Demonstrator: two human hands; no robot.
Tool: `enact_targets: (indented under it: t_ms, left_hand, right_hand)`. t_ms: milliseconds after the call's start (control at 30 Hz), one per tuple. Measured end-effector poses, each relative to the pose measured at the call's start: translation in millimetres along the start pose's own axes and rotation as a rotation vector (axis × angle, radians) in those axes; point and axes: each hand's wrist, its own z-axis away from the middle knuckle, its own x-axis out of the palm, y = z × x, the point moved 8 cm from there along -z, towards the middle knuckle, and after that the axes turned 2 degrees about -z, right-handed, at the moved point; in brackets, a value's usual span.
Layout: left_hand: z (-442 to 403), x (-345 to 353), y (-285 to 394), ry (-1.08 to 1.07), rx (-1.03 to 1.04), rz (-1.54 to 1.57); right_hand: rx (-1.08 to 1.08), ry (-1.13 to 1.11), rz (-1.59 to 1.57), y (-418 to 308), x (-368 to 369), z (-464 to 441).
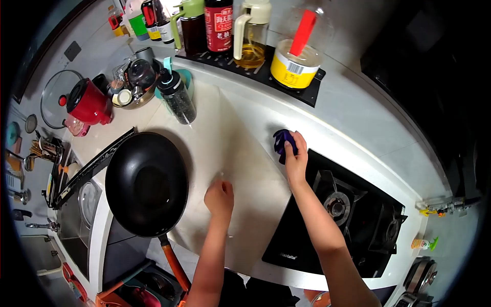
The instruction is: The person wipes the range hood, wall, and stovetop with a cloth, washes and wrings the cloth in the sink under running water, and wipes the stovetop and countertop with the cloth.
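My right hand (295,162) is closed on a bunched dark purple cloth (282,144), pressed to the pale countertop just behind the black gas stove (294,238). My left hand (220,198) makes a fist over the middle of the counter (250,204), with nothing visible sticking out of it. To its left lies a black frying pan (146,187), its brown wooden handle (175,266) reaching past the counter's front edge.
A black rack (312,96) along the wall holds a soy sauce bottle (219,25), an oil jug (252,38) and a yellow-labelled jar (296,66). A black-topped bottle (176,97) and red pot (89,102) stand back left. The sink (74,240) is left.
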Motion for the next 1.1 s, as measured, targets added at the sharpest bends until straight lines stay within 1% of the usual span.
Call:
enact_targets:
  t_ms: [100,133,167,200,300,333,367,433,467,500,567,600,633,667,767,800,833,867,900,933,967,1000,1033,1100]
  left_hand:
    - [15.4,-0.1,-17.2,-0.039,-0.044,-0.016]
    - [20.0,-0.2,-20.1,-0.043,-0.061,-0.022]
    - [24.5,0.0,-23.2,-0.046,-0.077,-0.028]
    - [28.2,0.2,-26.1,-0.046,-0.074,-0.026]
    - [36.2,3.1,-34.2,-0.044,-0.079,-0.024]
    - [37.8,2.9,-35.7,-0.046,-0.087,-0.026]
    - [39.6,2.1,-37.6,-0.049,-0.096,-0.029]
    - [40.1,-0.2,-38.4,-0.065,-0.075,-0.088]
    - [40.4,-1.4,-39.5,-0.070,-0.083,-0.100]
    - [40.7,0.1,-41.5,-0.075,-0.089,-0.107]
    - [40.5,6.8,-48.3,-0.096,-0.097,-0.134]
    - [39.8,8.1,-48.2,-0.105,-0.101,-0.139]
    - [39.1,9.6,-46.9,-0.111,-0.109,-0.143]
    - [33.6,11.3,-44.7,-0.109,-0.108,-0.131]
    - [20.7,13.9,-43.8,-0.140,-0.109,-0.133]
    - [20.5,18.3,-49.4,-0.164,-0.117,-0.151]
    - [20.9,23.2,-53.2,-0.191,-0.124,-0.164]
    - [21.7,23.3,-54.3,-0.172,-0.124,-0.150]
    - [21.7,23.3,-54.6,-0.153,-0.122,-0.133]
    - [22.1,22.1,-54.2,-0.131,-0.124,-0.115]
    - [22.8,21.1,-53.1,-0.130,-0.121,-0.118]
    - [22.7,19.4,-52.3,-0.128,-0.117,-0.122]
    - [21.8,19.7,-50.5,-0.120,-0.114,-0.123]
    - [23.3,23.9,-51.7,-0.094,-0.091,-0.154]
  right_hand:
    - [0.068,-0.066,-0.044,16.0,27.4,-14.0]
    - [0.017,-0.106,-0.034,11.6,39.3,-22.2]
    - [-0.105,-0.138,-0.019,15.3,55.1,-31.2]
    - [-0.177,-0.182,-0.009,9.9,71.7,-40.6]
    - [-0.401,-0.294,0.051,-3.6,138.9,-67.1]
    - [-0.356,-0.410,0.011,-0.4,165.8,-73.7]
    - [-0.279,-0.528,0.038,5.9,193.6,-79.1]
    - [-0.142,-0.676,0.139,23.9,242.5,-83.9]
    - [-0.448,-0.563,0.084,19.5,259.2,-86.5]
    - [-0.750,-0.435,0.028,36.5,278.6,-81.8]
    - [-0.812,-0.509,0.105,42.5,307.3,-86.4]
    - [-0.566,-0.718,0.242,40.7,316.2,-97.1]
    - [-0.313,-0.917,0.380,57.3,324.8,-101.1]
    - [-0.551,-0.917,0.519,54.0,332.0,-103.3]
    - [-0.294,-0.953,0.516,56.6,317.5,-105.8]
    - [-0.381,-0.924,0.522,59.5,306.2,-102.9]
    - [-0.406,-0.918,0.489,74.5,290.8,-104.3]
    - [-0.424,-0.910,0.460,89.1,268.4,-105.1]
    - [-0.445,-0.890,0.445,78.4,229.8,-102.6]
    - [-0.510,-0.876,0.422,88.7,202.8,-101.7]
    - [-0.526,-0.865,0.399,92.1,174.5,-99.1]
    - [-0.461,-0.878,0.445,96.7,159.9,-94.2]
    - [-0.403,-0.890,0.493,100.0,150.0,-94.6]
    - [-0.478,-0.857,0.571,94.7,172.4,-90.5]
